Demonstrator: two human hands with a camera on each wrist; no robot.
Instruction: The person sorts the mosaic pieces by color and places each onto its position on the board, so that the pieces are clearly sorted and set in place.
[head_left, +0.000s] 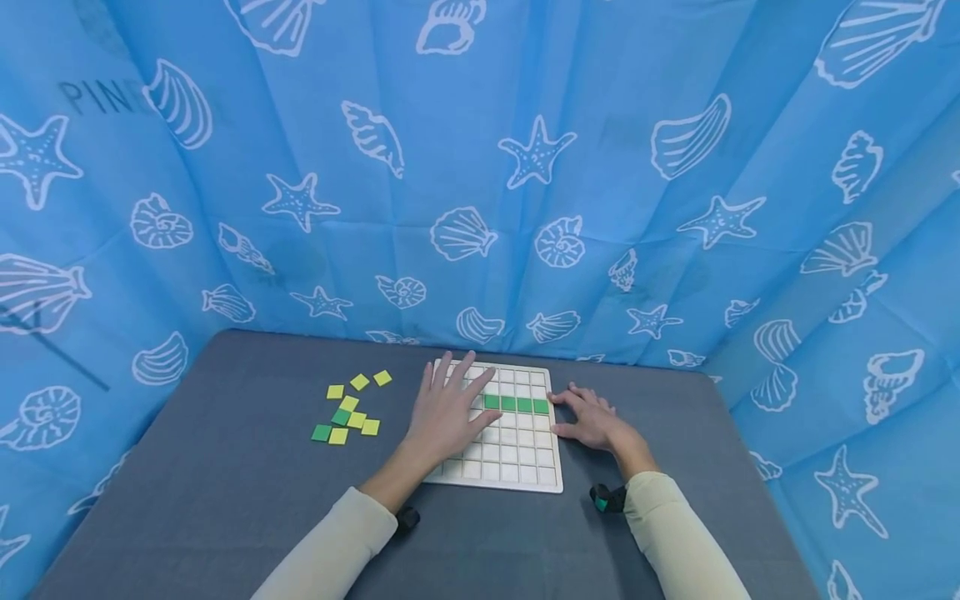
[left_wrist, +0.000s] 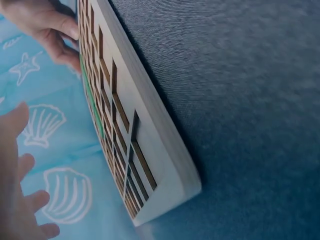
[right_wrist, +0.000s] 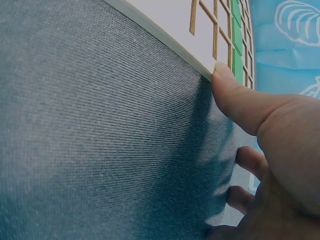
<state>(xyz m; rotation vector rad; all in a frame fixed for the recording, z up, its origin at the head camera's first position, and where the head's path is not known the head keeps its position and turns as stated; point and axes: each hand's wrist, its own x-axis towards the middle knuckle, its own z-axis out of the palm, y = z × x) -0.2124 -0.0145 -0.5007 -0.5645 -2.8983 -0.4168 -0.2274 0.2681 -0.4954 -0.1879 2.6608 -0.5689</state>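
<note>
Right hand (head_left: 592, 423) is resting thumb and forefinger against the right edge of the white gridded board (head_left: 509, 456), its other fingers hanging loosely bent. Left hand (head_left: 446, 417) is hovering above the board's left part, fingers spread wide, grasping nothing. Four green tiles (head_left: 508, 404) are showing side by side in one row of the grid. Board is lying flat on the grey table (head_left: 262, 517). Left of it, seven yellow tiles (head_left: 356, 420) and two loose green ones (head_left: 321, 433) are lying scattered. Blue shell-print curtain (head_left: 480, 167) is hanging behind.
</note>
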